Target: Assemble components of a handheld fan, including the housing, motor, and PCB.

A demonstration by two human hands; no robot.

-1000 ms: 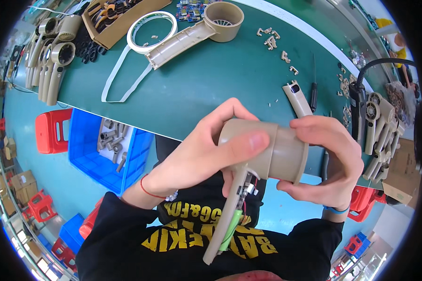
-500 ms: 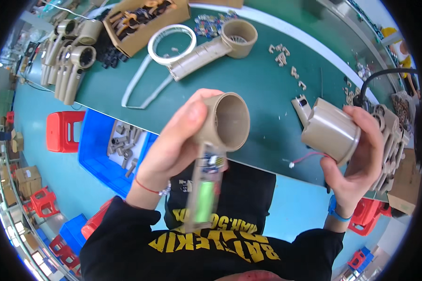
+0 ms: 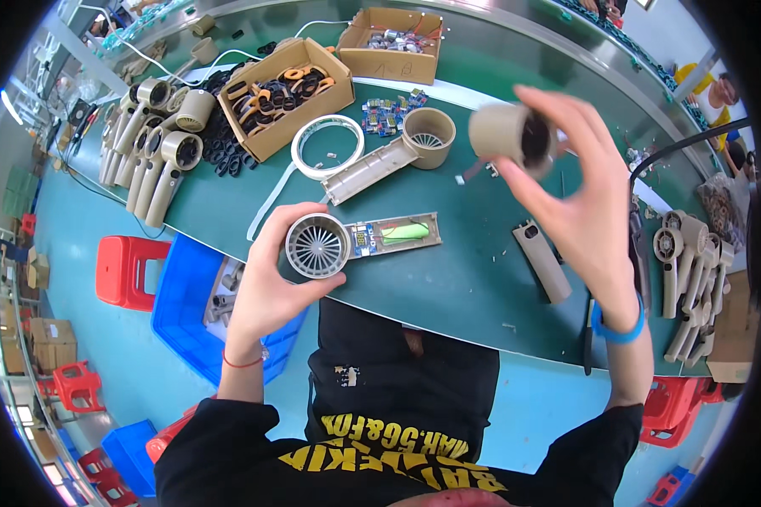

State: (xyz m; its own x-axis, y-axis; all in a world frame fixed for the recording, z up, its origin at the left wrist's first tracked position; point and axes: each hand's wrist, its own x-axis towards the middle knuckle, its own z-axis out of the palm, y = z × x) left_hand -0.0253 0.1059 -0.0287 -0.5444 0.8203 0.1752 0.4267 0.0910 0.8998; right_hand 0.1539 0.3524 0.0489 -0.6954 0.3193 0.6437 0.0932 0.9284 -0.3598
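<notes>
My left hand (image 3: 262, 296) grips the round head of a beige handheld-fan housing (image 3: 319, 245), its spoked grille facing up, over the near part of the table. The housing's uncovered handle points right, with a blue circuit board (image 3: 363, 240) and a green battery (image 3: 407, 231) inside. Raised over the table at right, my right hand (image 3: 588, 203) holds a beige cylindrical fan part (image 3: 496, 133) between thumb and fingers. It is blurred; thin wires with a small white plug (image 3: 462, 179) hang from it. Below that hand lies a beige handle cover (image 3: 541, 264).
A second open fan housing (image 3: 372, 172) lies beyond my left hand, by a white tape roll (image 3: 300, 162) and blue circuit boards (image 3: 382, 117). Cardboard boxes of orange-black parts (image 3: 266, 135) and small parts (image 3: 380, 63) stand behind. Fans lie at left (image 3: 148, 182) and right (image 3: 692, 270).
My left hand has lowered the fan housing to the table and turned it, so the handle points right. My right hand has lifted the cylindrical part up and left, away from me.
</notes>
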